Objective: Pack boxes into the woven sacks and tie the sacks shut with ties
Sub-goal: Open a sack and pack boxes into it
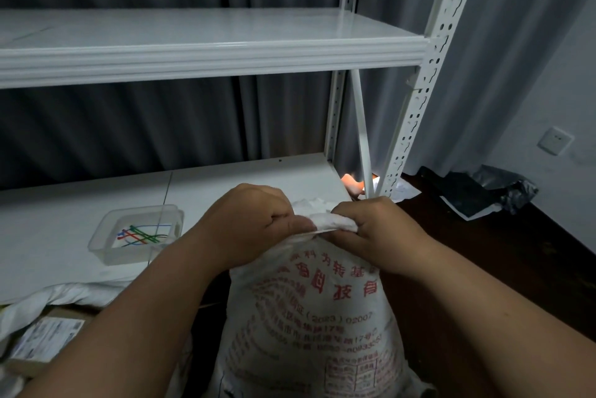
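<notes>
Full white sack (309,317) standing close in front, left hand (254,223) and right hand (377,230) with fingers curled tight round its bunched top, clear tray (106,249) of colored ties (142,234) on low shelf (48,213) behind, left of the hands

Two bare forearms come into view from the bottom edge, one on each side. No sleeve, cuff or glove shows on either: each arm is uncovered from the edge of the picture up to its hand. The left hand (254,220) wears no ring on the fingers that show, and there is no watch, band or bracelet at the wrist just behind it. The right hand (377,230) is likewise plain, with nothing worn at the wrist behind it and no ring on its visible knuckles. The nails are mostly hidden. No tattoo, plaster or other marking shows on either arm.
</notes>
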